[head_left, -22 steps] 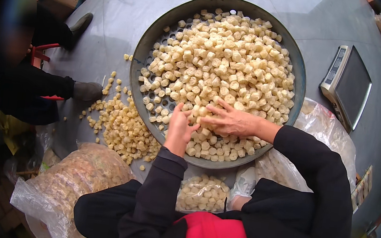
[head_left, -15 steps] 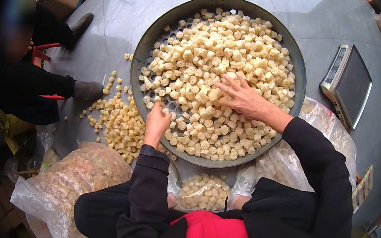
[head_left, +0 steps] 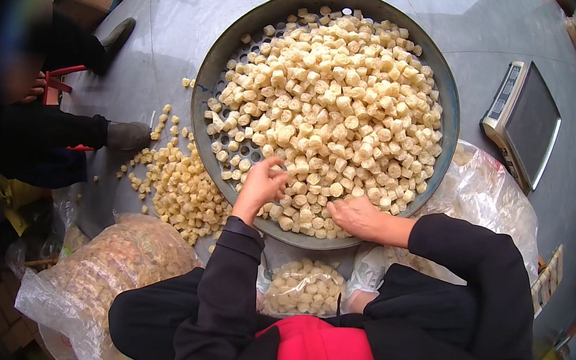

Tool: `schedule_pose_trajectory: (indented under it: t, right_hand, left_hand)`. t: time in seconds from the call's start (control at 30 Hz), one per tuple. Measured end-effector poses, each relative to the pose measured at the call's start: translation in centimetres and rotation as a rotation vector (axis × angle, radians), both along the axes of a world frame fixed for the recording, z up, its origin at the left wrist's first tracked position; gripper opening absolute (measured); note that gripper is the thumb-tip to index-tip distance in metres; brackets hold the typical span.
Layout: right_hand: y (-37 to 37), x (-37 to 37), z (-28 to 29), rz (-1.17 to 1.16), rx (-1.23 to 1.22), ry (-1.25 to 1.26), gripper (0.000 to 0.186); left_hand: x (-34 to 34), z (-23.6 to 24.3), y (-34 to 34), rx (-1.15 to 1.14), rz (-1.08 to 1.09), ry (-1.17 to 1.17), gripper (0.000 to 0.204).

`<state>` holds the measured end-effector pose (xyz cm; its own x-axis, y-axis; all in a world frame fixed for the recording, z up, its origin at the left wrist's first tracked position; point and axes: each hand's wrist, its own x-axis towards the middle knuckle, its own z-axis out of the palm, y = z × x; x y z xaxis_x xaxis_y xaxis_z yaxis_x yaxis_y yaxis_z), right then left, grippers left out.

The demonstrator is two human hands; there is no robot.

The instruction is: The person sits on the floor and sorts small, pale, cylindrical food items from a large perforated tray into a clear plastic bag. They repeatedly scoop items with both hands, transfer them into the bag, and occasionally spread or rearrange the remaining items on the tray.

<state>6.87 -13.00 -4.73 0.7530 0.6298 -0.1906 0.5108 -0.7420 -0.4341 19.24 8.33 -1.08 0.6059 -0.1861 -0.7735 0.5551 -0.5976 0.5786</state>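
Observation:
A wide round metal sieve (head_left: 210, 62) with a perforated bottom holds a big heap of pale yellow, short cylindrical chunks (head_left: 342, 93). Over its near left part, my left hand (head_left: 262, 187) has its fingers curled in toward the thumb; whatever may be in them does not show. My right hand (head_left: 359, 216) is down at the near edge of the heap, inside the rim, with fingers bent among the chunks. Its fingertips are partly hidden. The two hands are a short way apart. Bare holes of the sieve bottom show on the left side.
Loose chunks (head_left: 182, 192) lie on the floor left of the sieve. A filled clear bag (head_left: 307, 288) sits between my feet, a large plastic sack (head_left: 123, 260) at left, another sack (head_left: 487, 197) at right. A scale (head_left: 525, 126) stands far right. Another person's shoe (head_left: 128, 135) is at left.
My right hand has come from the middle of the heap to its near edge, its spread fingers now bent. My left hand has moved right and a little nearer to me.

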Motion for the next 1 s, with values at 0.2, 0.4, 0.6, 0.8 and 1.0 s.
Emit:
schedule_pose_trajectory:
  t: [0.2, 0.4, 0.6, 0.8, 1.0]
  right_hand:
    - [0.3, 2.1, 0.0, 0.011, 0.008, 0.126, 0.009]
    - [-1.5, 2.3, 4.1, -0.446, 0.266, 0.251, 0.026]
    - [-0.9, 0.6, 5.3, -0.458, 0.474, 0.230, 0.045]
    - [-2.1, 1.7, 4.6, -0.483, 0.498, 0.186, 0.039]
    - [-2.3, 0.9, 2.7, -0.548, 0.606, 0.472, 0.041]
  left_hand:
    - [0.1, 2.5, -1.3, -0.142, -0.309, -0.089, 0.011]
    - [-3.8, 0.5, -2.8, -0.215, -0.124, 0.443, 0.034]
    - [-6.4, -2.5, -2.8, -0.804, 0.330, 0.776, 0.045]
    - [0.7, -1.3, 3.8, -0.700, 0.850, -0.002, 0.011]
    - [4.4, -0.5, 11.2, -0.377, 1.737, -0.479, 0.030]
